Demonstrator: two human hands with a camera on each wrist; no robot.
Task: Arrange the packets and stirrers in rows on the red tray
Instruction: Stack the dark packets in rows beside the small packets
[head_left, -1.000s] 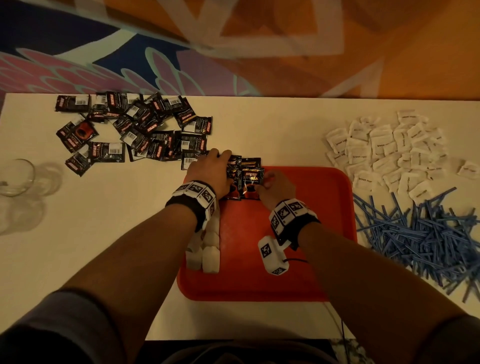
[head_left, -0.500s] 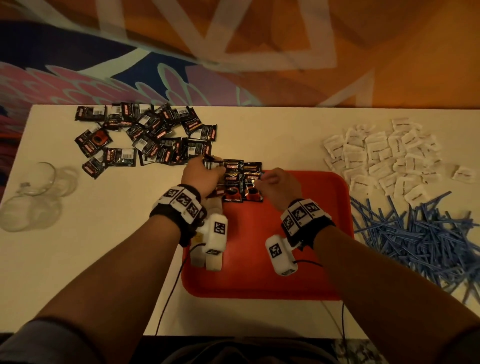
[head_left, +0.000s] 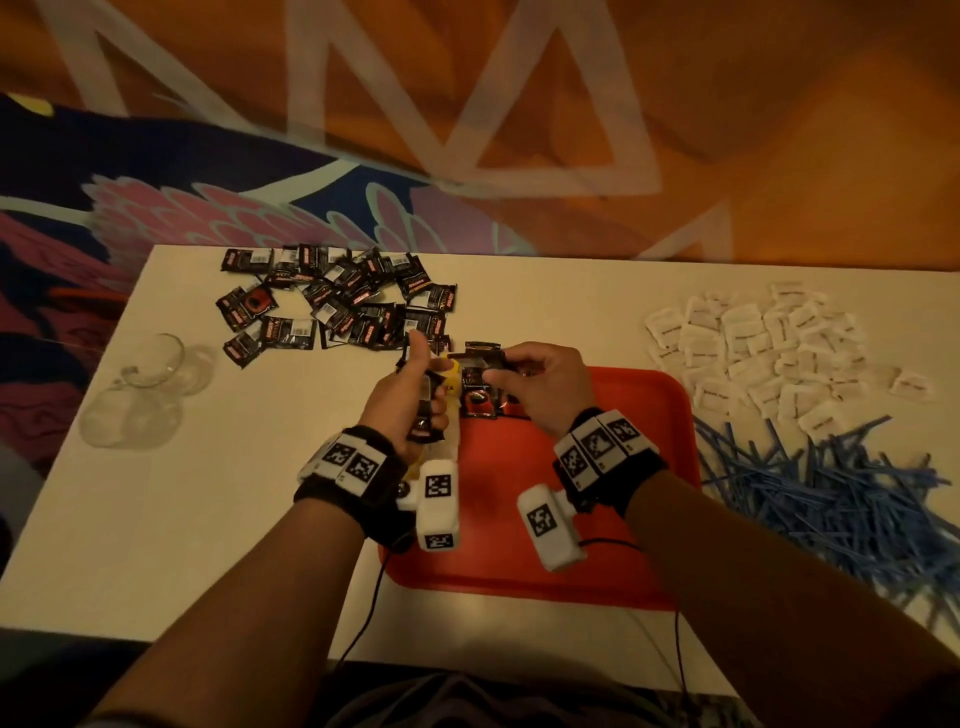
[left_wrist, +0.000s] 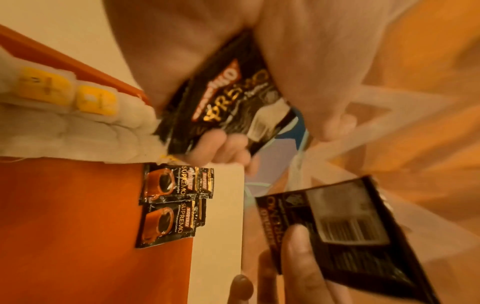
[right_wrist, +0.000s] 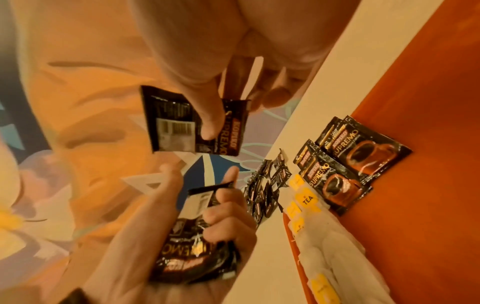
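While both hands hover over the red tray (head_left: 519, 519), my left hand (head_left: 410, 395) clutches a stack of coffee packets (left_wrist: 226, 98), likely as a feed supply. My right hand (head_left: 540, 384) pinches two packets (right_wrist: 192, 127), barcode side showing, probably to flip before laying. Two packets (left_wrist: 166, 205) already lie at the tray's far edge beside the tea bags (right_wrist: 311, 216) lining its left edge. Tray's near half looks open. Stirrers (head_left: 831, 499) lie right of the tray.

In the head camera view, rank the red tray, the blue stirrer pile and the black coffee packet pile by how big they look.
1. Red tray and blue stirrer pile: similar spread, tray partly hidden by arms, so unranked.
2. Black coffee packet pile: smallest, though farther away.
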